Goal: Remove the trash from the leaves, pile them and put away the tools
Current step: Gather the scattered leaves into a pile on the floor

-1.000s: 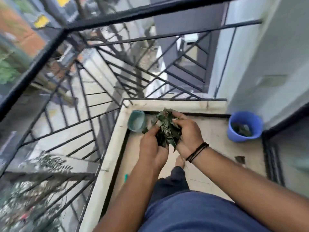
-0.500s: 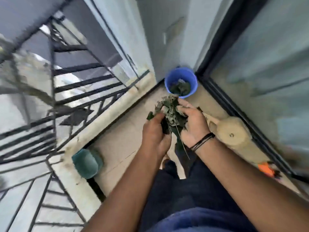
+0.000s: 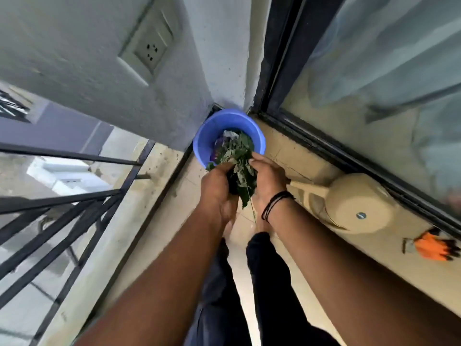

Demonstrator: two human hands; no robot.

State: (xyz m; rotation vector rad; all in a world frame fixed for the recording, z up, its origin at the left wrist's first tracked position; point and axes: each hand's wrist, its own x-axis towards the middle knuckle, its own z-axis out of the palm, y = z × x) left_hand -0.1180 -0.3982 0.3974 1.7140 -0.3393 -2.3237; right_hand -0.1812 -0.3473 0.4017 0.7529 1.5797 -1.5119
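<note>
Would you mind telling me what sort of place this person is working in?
Most likely a narrow home balcony: a black metal railing runs along the open side, a sliding glass door closes the other, and an outdoor wall socket sits above a blue bucket.

Leaves (image 3: 239,168) above corner bucket (image 3: 212,136)

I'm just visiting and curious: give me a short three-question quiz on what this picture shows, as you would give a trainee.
1. True or false: both hands, the left hand and the right hand, hold the bunch of leaves.
2. The blue bucket stands: A) in the corner by the wall, B) on the railing, C) on the cream watering can.
3. Fill in: the glove lying by the door track is ____ in colour.

Key: 1 true; 2 A; 3 orange.
</note>
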